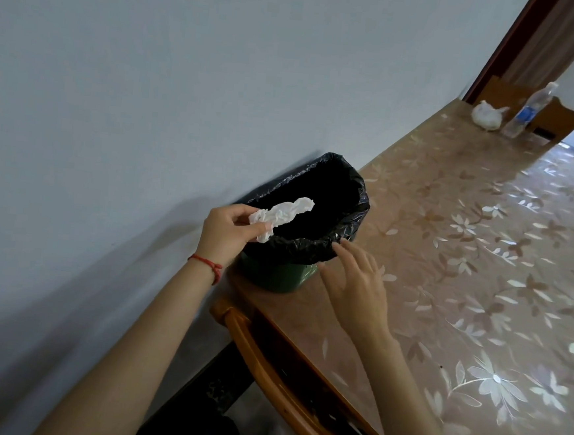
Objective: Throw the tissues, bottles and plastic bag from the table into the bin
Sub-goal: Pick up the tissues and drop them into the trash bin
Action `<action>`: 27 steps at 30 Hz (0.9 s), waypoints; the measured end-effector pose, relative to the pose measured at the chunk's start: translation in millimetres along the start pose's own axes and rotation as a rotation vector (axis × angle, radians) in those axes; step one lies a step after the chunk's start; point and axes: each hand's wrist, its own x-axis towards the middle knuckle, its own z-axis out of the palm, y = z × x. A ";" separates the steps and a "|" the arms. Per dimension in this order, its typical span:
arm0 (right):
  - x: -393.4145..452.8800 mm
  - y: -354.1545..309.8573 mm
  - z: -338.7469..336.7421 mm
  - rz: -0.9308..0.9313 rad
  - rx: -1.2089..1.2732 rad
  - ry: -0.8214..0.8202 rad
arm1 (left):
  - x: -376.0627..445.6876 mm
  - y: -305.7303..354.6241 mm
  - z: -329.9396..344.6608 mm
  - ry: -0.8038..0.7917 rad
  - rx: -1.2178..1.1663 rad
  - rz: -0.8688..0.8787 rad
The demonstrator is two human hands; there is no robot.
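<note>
A small green bin (279, 276) lined with a black bag stands on the table's near left corner, by the wall. My left hand (224, 233) holds a crumpled white tissue (284, 215) over the bin's opening. My right hand (354, 281) is open beside the bin, fingertips touching the liner's rim. At the far end of the table stand a clear plastic bottle (527, 111) with a blue label and, left of it, a white plastic bag (487, 114).
The table (464, 265) wears a brown cloth with a white flower pattern. A wooden chair back (267, 363) sits against the table's near edge. A pale wall runs along the left. A doorway with a dark frame (504, 52) lies beyond the far end.
</note>
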 end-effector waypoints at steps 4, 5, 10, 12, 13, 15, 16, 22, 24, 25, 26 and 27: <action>-22.4 9.6 4.5 -0.114 -0.160 -0.026 | 12.9 4.0 11.3 -0.015 0.085 0.030; -26.0 11.2 5.2 -0.124 -0.186 -0.034 | 16.5 4.6 14.9 -0.018 0.115 0.048; -33.5 13.9 7.6 -0.124 -0.250 -0.078 | 31.3 15.7 33.2 -0.011 0.275 0.130; -34.4 14.3 6.7 -0.126 -0.258 -0.088 | 36.9 18.2 38.3 -0.011 0.319 0.138; -34.9 14.4 5.9 -0.128 -0.260 -0.094 | 39.3 18.8 40.1 -0.009 0.331 0.136; -35.7 14.2 4.9 -0.132 -0.258 -0.099 | 43.3 18.9 41.9 0.005 0.337 0.129; -35.7 14.0 4.7 -0.135 -0.255 -0.097 | 43.9 19.2 41.8 0.013 0.329 0.125; -37.6 15.0 4.8 -0.144 -0.244 -0.066 | 17.0 18.9 36.4 -0.011 0.351 0.232; -39.1 16.0 5.9 -0.137 -0.237 -0.063 | -0.9 14.0 35.6 -0.031 0.382 0.313; -40.1 16.6 6.5 -0.130 -0.233 -0.065 | -9.7 9.3 36.4 -0.047 0.408 0.354; -41.2 17.8 7.4 -0.122 -0.235 -0.068 | -17.3 3.3 37.6 -0.066 0.439 0.385; -42.9 19.5 8.2 -0.108 -0.239 -0.075 | -23.8 -2.8 39.1 -0.088 0.475 0.401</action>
